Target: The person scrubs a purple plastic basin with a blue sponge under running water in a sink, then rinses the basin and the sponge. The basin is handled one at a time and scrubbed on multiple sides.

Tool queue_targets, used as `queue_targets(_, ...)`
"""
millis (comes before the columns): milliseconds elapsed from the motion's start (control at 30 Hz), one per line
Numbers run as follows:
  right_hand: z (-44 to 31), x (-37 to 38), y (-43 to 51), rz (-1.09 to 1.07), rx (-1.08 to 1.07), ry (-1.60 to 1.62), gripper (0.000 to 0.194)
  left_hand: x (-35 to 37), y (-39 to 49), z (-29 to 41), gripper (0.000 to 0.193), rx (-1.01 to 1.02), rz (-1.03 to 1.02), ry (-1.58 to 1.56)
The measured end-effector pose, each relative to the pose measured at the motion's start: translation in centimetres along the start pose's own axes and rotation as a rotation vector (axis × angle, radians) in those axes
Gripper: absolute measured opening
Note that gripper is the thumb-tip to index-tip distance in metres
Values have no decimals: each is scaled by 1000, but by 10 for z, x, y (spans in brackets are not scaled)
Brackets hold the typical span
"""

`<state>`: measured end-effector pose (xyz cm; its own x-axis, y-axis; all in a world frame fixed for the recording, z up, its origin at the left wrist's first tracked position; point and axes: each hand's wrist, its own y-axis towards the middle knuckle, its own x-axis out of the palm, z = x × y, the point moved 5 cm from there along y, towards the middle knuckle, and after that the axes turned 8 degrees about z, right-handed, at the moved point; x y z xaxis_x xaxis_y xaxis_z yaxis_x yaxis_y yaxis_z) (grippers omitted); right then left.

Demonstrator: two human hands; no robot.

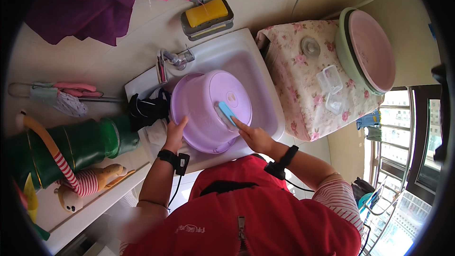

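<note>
A purple plastic basin (199, 103) lies tipped in the white sink (263, 74), its outer base turned up and to the right. My left hand (175, 133) grips its rim at the lower left, thumb on the outer wall. In my right hand (254, 136) is a blue-handled scrubbing brush (226, 113), its pale bristles against the basin where wall and base meet. The chrome faucet (174, 60) stands just behind the basin. Dark cloth (147, 110) is heaped on the sink's left ledge, close to my left hand.
Yellow soap (207, 12) rests in a wall-mounted dish. To the right, a flowered cloth cover (302, 89) bears clear plastic containers (332, 81) and leaning stacked basins (371, 51). At left are a green cylindrical container (67, 145) and a plush monkey (85, 185). Purple cloth (85, 3) hangs above.
</note>
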<state>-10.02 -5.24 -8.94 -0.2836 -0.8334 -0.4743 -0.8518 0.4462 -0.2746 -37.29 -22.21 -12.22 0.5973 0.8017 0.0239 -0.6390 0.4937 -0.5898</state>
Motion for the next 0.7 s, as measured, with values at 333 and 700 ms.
queue_targets(333,-42,-25,37,351,-177,-49,57,15,12,10,47,56,99,67)
queue_targets(700,-23,-18,68,140,-140,-319,60,26,19,34,49,208,129,294)
